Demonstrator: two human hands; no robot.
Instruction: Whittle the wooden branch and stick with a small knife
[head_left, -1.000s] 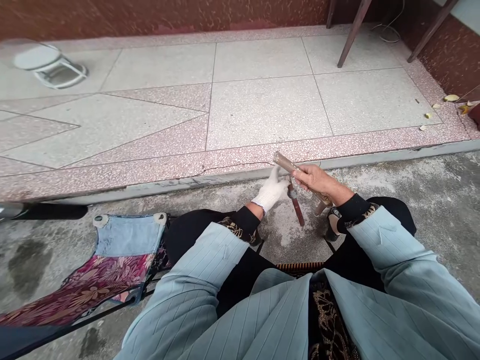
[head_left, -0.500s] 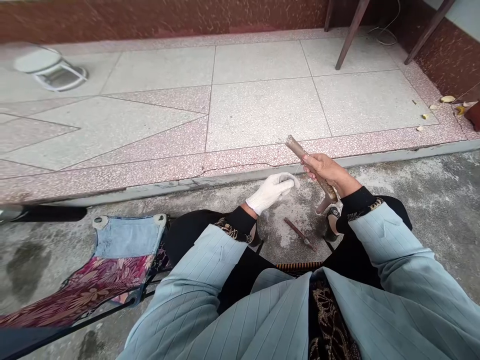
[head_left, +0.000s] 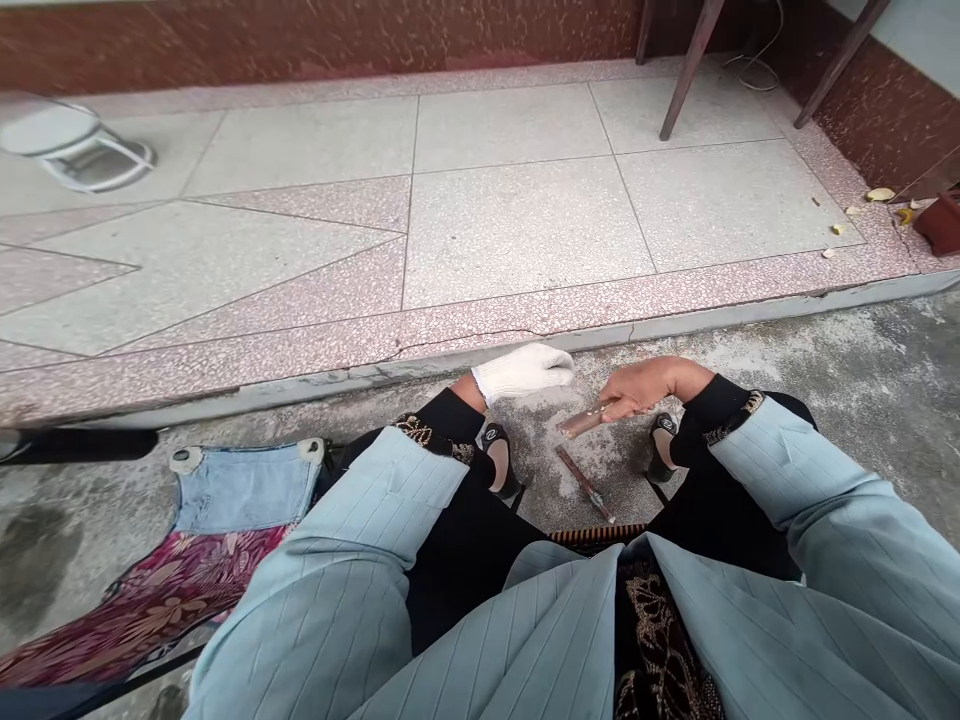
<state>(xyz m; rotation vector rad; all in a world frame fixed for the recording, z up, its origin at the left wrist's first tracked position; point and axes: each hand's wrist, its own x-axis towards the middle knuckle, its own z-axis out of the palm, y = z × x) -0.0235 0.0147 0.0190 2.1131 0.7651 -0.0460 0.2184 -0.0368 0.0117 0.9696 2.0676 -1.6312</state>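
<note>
Brown stick (head_left: 581, 423) is held in the bare R hand (head_left: 643, 385): fingers wrapped round it, no gap seen. One end is left sticking out L of the grip, angled slightly twd the body; the rest is hidden by the hand, so full length can't be told. By the white-gloved L hand (head_left: 525, 372), up & L of that end and apart from it, fingers are kept curled; whether anything thin is pinched there can't be told. Below the R grip, on the concrete ground (head_left: 546, 430), a thin reddish-brown rod (head_left: 574, 468) is seen lying slantwise w/ a greyish lump nearer the body, touched by neither hand. Re handling: stick is judged to be wood, stiff, prob. mod. wt, i.e. easily managed one-handed; surface looks dry & rough, so slipping isn't much expected, nor breakage. Best held approx. as now, w/ whole fist round the shaft, exposed end left free; more control might be had if the 2nd hand were put on that end. Thin rod is judged stiff too, prob. lighter, best picked up by the plain length on the far side of the lump.
</note>
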